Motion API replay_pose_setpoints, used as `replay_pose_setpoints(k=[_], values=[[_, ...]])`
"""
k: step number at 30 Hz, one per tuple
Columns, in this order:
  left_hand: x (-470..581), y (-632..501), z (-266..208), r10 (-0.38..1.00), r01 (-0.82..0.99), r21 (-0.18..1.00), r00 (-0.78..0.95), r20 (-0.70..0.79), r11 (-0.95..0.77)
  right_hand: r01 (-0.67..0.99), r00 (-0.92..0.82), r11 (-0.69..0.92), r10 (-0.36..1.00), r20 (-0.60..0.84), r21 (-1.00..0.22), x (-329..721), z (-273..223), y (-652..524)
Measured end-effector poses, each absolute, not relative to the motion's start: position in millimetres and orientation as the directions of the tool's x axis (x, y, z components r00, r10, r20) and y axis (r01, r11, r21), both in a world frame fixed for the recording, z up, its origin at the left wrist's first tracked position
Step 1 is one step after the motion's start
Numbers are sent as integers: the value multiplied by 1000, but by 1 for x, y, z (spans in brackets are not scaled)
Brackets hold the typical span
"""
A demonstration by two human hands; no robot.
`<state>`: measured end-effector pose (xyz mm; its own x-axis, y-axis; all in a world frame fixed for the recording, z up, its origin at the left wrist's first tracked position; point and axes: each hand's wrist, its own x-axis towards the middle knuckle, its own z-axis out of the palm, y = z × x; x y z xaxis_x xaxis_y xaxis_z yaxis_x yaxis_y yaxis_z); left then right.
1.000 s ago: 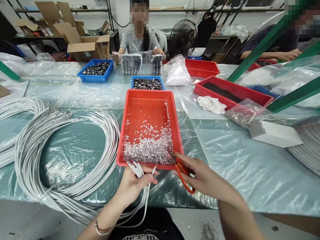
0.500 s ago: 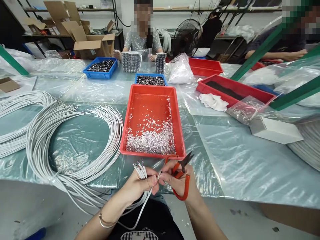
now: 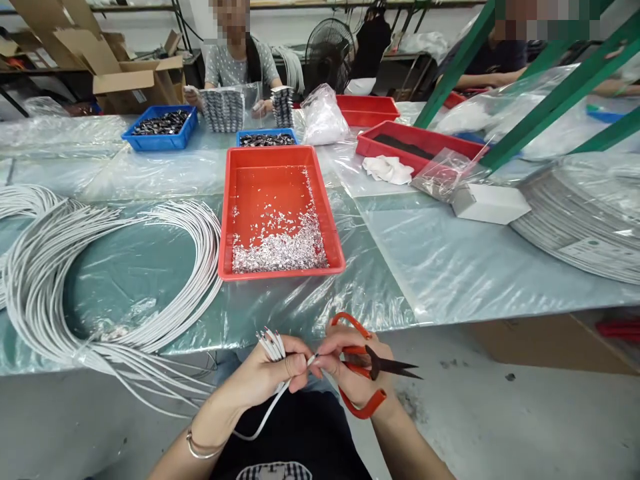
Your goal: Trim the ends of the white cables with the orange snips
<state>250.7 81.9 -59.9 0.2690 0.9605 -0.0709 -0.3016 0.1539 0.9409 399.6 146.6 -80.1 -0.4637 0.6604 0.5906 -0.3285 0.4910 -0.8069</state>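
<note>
My left hand [image 3: 275, 375] is closed round several white cables [image 3: 273, 348], their cut ends with dark and coloured tips fanning up above the fist. Between its thumb and fingers, one cable's end points towards my right hand [image 3: 356, 387]. The right thumb and fingertips pinch at that end, touching it beside the left thumb. Scissors [image 3: 384, 365] with orange handles hang in the right hand, a loop around the fingers and the dark blades pointing right. In front, a red tray [image 3: 223, 227] holds a heap of small silvery pieces.
Coiled white cables [image 3: 37, 267] lie at the left. Behind the tray stand blue bins [image 3: 177, 139] of dark parts. To the right are another red tray [image 3: 367, 143], a white box [image 3: 490, 203], a large grey cable coil [image 3: 560, 233] and green bars [image 3: 540, 110]. A co-worker [image 3: 240, 63] sits opposite.
My view has turned right and down, so the table's things sit further left and higher. The scissors have swung from pointing up-right to pointing right; both hands still meet at the cable end.
</note>
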Motion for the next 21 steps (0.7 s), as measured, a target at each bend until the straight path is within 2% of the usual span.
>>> replay_pose_setpoints(k=[6, 9, 11, 14, 16, 17, 19, 21], values=[[255, 67, -66, 973, -83, 996, 232, -9, 29, -170, -516, 661, 573, 637, -731, 411, -79, 137], [259, 64, -67, 992, 37, 999, 126, -13, 8, -125, -469, 652, 625, 624, -747, 407, -80, 134], [263, 63, -67, 1000, 123, 992, -23, -18, 21, -162, -416, 592, 685, 598, -790, 402, -83, 128], [270, 61, -68, 963, 378, 923, -214, 161, -71, -222, -379, 518, 735, 562, -826, 396, -84, 115], [272, 60, -70, 931, 518, 842, -214, 297, -150, -163, -393, 517, 747, 536, -840, 396, -80, 111], [272, 60, -72, 923, 539, 827, -213, 319, -162, -126, -389, 521, 757, 525, -844, 396, -77, 114], [272, 60, -76, 940, 484, 869, -240, 244, -102, -64, -343, 532, 783, 519, -844, 395, -69, 131], [270, 60, -82, 973, 374, 927, -217, 83, 4, -1, -304, 581, 775, 554, -814, 390, -60, 166]])
